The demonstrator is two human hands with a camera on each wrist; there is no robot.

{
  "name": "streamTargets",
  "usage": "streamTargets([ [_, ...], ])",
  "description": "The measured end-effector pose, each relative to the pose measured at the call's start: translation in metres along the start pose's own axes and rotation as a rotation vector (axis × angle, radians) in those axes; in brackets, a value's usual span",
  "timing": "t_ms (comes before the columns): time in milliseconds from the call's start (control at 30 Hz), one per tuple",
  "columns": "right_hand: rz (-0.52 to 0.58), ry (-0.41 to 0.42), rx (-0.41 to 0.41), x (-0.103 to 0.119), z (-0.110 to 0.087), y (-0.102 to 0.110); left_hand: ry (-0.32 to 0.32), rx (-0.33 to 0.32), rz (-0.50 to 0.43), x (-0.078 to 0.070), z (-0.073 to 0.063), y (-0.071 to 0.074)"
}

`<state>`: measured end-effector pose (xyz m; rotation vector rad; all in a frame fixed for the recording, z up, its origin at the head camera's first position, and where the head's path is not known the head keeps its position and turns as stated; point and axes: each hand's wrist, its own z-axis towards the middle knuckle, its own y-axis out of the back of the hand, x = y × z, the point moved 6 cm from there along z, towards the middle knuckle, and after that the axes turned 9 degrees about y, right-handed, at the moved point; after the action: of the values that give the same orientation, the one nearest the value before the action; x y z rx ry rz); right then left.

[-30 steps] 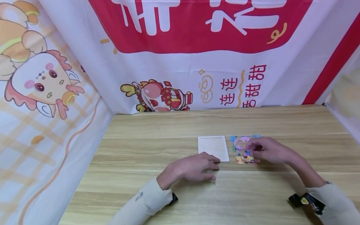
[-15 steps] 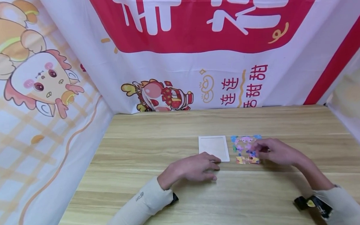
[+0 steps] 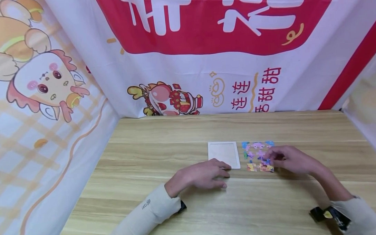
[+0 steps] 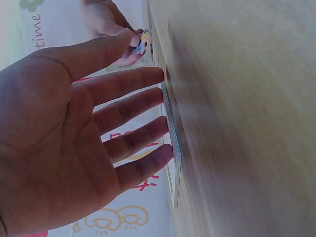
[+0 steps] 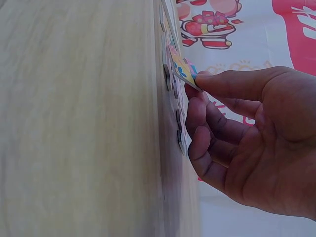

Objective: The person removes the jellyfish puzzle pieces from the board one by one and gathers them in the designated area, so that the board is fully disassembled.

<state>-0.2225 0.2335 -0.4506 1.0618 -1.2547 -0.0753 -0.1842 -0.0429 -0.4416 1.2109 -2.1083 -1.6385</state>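
My right hand (image 3: 290, 159) pinches a jigsaw puzzle piece (image 5: 181, 69) between thumb and forefinger. In the right wrist view this piece is yellow with a blue mark and tilts above the others. Several colourful puzzle pieces (image 3: 254, 145) lie in loose rows on the table, pink and blue at the back, yellow at the front. The hand's fingers cover the right side of these rows in the head view. My left hand (image 3: 205, 174) has its fingers spread, fingertips resting at the front edge of a flat white puzzle tray (image 3: 223, 152) left of the pieces.
The wooden table (image 3: 164, 139) runs back to a printed cloth curtain (image 3: 186, 72). Another printed cloth (image 3: 45, 136) hangs along its left side. A black wrist device (image 3: 329, 216) sits at the right sleeve.
My right hand has shifted slightly right and toward me over the front right pieces, uncovering more of the rows. The left hand keeps its place at the tray.
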Motion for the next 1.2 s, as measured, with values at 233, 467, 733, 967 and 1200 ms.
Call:
streamTargets([
  [233, -0.016, 0.001, -0.002, -0.003, -0.005, 0.003, 0.008, -0.003, -0.006, 0.000, 0.000, 0.000],
  [467, -0.027, 0.000, -0.006, -0.008, -0.010, 0.010, 0.005, -0.006, -0.014, 0.001, 0.000, 0.000],
  [733, -0.015, -0.005, -0.005, -0.012, -0.015, 0.014, 0.001, -0.006, -0.015, 0.002, 0.001, -0.001],
  [967, -0.008, -0.001, 0.002, -0.014, -0.017, 0.014, -0.002, -0.010, -0.006, 0.001, 0.002, 0.000],
  [1200, -0.027, -0.039, 0.009, -0.022, -0.019, 0.012, -0.015, -0.007, 0.012, 0.001, 0.001, 0.000],
])
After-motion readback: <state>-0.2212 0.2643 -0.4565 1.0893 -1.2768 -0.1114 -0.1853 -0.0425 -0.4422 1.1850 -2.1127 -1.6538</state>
